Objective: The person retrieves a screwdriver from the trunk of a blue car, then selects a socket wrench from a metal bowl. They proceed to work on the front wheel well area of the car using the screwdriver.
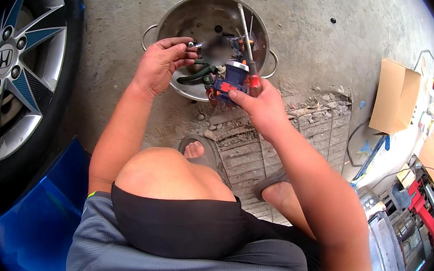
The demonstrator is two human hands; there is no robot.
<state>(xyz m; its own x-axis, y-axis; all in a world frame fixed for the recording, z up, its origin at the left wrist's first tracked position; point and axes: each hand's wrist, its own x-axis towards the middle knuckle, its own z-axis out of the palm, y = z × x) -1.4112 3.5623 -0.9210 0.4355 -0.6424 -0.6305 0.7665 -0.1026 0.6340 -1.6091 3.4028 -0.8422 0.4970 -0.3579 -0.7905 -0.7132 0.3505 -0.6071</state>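
**A:** Any packages or labels about?

**B:** One plain brown cardboard box [394,96], squarish, with a flap standing open, on the concrete floor [312,34] toward the right edge of the view. Past it, along the far right rim, there is a clutter of boxes and red tool cases [424,202], too bent and small to sort out. At the left stands a car wheel [15,64], silver spokes with blue inlays and a round cap badge in the middle. Below it, a glossy blue body panel [42,212].

**A:** And the hands?

**B:** Both are up over a round steel pan [187,13] with two loop handles, which sits on the floor near the top of the view. The right hand [262,108] is closed around a blue and red mechanical part [231,79], gripping it from the right side and low; the part pokes out to the left of the fingers, just over the near rim of the pan. The same hand also seems to pinch a screwdriver [248,38] by its red handle, its shaft running up across the pan.

**A:** The left?

**B:** The left hand [161,63] has thumb and fingers drawn together on a small metal piece [194,44], held at the fingertips, over the left half of the pan, just left of the blue part and not touching it.

**A:** Anything under them?

**B:** A metal floor grate [278,152] with rubble at its edge, and the person's sandalled feet on it.
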